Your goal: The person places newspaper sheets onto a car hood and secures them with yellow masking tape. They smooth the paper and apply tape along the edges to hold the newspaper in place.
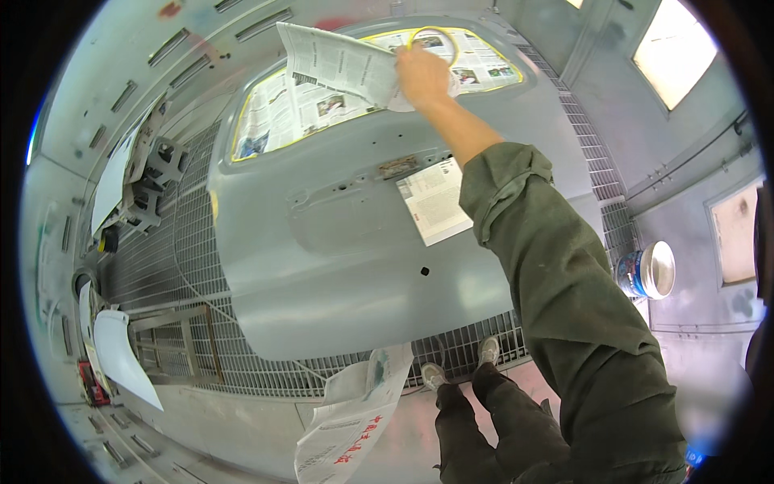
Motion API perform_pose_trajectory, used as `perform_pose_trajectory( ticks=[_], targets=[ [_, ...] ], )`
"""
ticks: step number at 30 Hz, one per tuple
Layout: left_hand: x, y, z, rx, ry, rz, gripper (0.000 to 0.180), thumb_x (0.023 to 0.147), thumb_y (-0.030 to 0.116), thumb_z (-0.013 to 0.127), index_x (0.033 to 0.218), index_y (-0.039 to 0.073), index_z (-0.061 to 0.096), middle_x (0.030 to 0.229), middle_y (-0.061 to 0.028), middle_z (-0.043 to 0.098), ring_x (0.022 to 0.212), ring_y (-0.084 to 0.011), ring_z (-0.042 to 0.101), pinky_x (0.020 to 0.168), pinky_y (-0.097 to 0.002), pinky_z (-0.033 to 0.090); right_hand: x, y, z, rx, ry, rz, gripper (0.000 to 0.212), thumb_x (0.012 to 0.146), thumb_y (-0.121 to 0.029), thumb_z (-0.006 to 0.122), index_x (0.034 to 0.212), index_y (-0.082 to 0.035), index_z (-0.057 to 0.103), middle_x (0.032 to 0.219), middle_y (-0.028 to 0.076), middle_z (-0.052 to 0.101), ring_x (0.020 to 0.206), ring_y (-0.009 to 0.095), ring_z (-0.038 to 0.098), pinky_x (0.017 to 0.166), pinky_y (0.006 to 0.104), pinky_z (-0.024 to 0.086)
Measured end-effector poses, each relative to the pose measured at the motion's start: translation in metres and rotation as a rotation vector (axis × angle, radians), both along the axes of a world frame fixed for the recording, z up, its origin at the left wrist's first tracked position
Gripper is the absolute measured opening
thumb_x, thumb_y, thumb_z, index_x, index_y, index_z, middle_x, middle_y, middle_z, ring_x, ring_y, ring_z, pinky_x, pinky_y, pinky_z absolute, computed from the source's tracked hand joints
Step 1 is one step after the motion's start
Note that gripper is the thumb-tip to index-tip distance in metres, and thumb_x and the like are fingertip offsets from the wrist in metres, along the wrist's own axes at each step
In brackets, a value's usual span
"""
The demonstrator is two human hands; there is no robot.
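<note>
My right hand [426, 77] reaches over the far part of a large grey vehicle panel [363, 298], its fingers closed on a roll of yellow masking tape [455, 50]. A loose newspaper sheet [339, 60] stands up beside the same hand, its right end at the fingers; whether they grip it too, I cannot tell. Beneath lies the panel's window area, covered with newspaper [278, 113] and edged with yellow tape [314, 131]. A folded printed paper [435, 202] rests on the panel's middle. My left hand is out of view.
Another newspaper sheet [355, 419] hangs near my feet, below the panel's near edge. Metal floor grating [185, 266] surrounds the panel. White curved parts [125, 359] and grey stands [165, 161] are on the left. At right stands a white bucket [657, 270] by the wall.
</note>
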State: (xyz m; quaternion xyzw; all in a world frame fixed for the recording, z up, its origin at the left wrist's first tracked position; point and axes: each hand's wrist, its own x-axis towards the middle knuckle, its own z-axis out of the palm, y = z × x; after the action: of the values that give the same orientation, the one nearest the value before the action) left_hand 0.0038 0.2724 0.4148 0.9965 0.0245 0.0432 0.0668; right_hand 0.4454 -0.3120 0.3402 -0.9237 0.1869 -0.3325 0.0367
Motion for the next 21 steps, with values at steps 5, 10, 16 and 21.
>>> perform_pose_trajectory(
  ticks=[5, 10, 16, 21],
  targets=[
    [0.028, -0.036, -0.018, -0.196, 0.147, -0.266, 0.029, 0.078, 0.007, 0.064, 0.106, 0.010, 0.071, 0.087, -0.0166, 0.067, 0.078, -0.0384, 0.065, 0.068, -0.0456, 0.052, -0.071, 0.050, -0.027, 0.274, -0.073, 0.269, 0.041, 0.087, -0.022, 0.064, 0.124, -0.007, 0.055, 0.107, 0.023, 0.063, 0.094, 0.041, 0.067, 0.077, 0.0505, 0.055],
    [0.053, -0.071, -0.019, -0.304, 0.340, -0.474, 0.031, 0.079, 0.009, 0.066, 0.110, 0.010, 0.069, 0.092, -0.0152, 0.067, 0.080, -0.0398, 0.065, 0.069, -0.0457, 0.053, -0.279, 0.149, -0.079, 0.756, 0.479, 1.221, 0.075, 0.077, -0.046, 0.078, 0.133, -0.003, 0.053, 0.120, 0.021, 0.057, 0.120, 0.037, 0.051, 0.101, 0.0515, 0.042],
    [0.070, -0.092, -0.003, -0.296, 0.465, -0.716, 0.024, 0.080, 0.014, 0.070, 0.103, 0.010, 0.073, 0.092, -0.0150, 0.068, 0.081, -0.0376, 0.067, 0.068, -0.0437, 0.053, -0.430, 0.225, -0.132, 0.752, 0.719, 1.251, 0.081, 0.067, -0.033, 0.084, 0.138, -0.010, 0.052, 0.124, 0.016, 0.055, 0.118, 0.034, 0.049, 0.097, 0.0443, 0.045],
    [0.075, -0.098, 0.030, -0.165, 0.262, -0.921, 0.018, 0.079, 0.016, 0.071, 0.095, 0.012, 0.078, 0.092, -0.0118, 0.069, 0.079, -0.0314, 0.068, 0.065, -0.0399, 0.053, -0.479, 0.230, -0.196, 0.653, 0.518, 0.974, 0.029, 0.073, -0.016, 0.072, 0.101, -0.014, 0.067, 0.108, 0.009, 0.062, 0.112, 0.029, 0.054, 0.090, 0.0408, 0.047]
  ],
)
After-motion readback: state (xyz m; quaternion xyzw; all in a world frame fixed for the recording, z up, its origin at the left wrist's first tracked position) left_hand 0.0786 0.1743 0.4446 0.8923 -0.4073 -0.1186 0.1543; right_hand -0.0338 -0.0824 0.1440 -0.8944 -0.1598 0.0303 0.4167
